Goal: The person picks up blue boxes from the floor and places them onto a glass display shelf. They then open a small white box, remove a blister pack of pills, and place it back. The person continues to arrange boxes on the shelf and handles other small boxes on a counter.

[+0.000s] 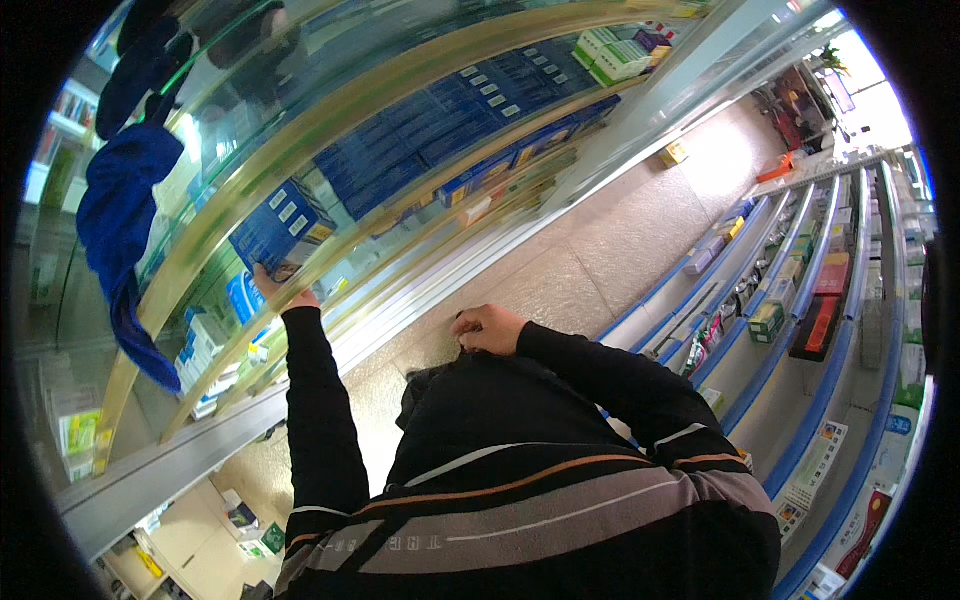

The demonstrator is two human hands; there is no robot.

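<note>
My left hand (281, 291) reaches into a glass display case, at the near end of a shelf. Its thumb and fingers are on the lower end of a dark blue carton (274, 225) with white labels. A shelf edge partly covers this hand. Beyond it, several similar blue cartons (450, 124) lie in closely packed rows. A blue-and-white box (244, 296) is just beside the left hand. My right hand (491, 328) is in front of my waist with its fingers curled, close to the dark cloth of my clothing; whether it grips anything is unclear.
A blue cloth (127, 225) hangs on the left. White and green boxes (611, 56) stand at the shelf's far end. Right of the tiled aisle (562, 277) is a sloped rack (795, 382) with blue edge strips and small boxes. A yellow box (673, 154) lies farther along the aisle.
</note>
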